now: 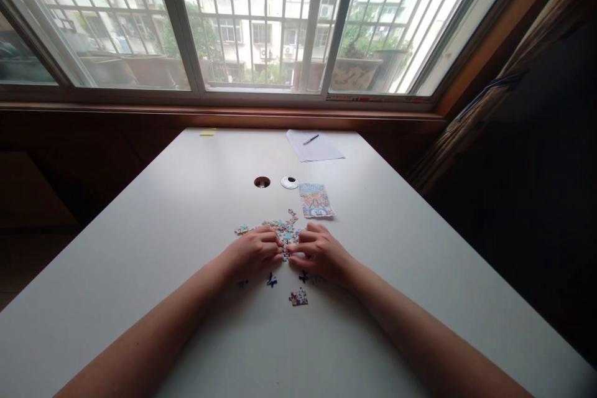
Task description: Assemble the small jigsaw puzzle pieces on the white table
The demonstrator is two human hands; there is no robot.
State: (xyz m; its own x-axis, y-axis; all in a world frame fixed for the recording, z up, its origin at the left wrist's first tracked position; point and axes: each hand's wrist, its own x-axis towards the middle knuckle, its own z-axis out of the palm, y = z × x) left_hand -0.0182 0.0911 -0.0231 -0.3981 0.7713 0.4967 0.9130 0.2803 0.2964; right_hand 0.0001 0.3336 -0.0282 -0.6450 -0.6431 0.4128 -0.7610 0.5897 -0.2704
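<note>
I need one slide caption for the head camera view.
Left hand and right hand among jigsaw pieces on a white table.

Daylight glares through the window (254, 22), the right edge nearly black

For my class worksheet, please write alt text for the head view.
A person's left hand and right hand are close together among jigsaw pieces on a white table. Beyond them lie a picture sheet and, farther back, a pen on paper, near a barred window.
</note>
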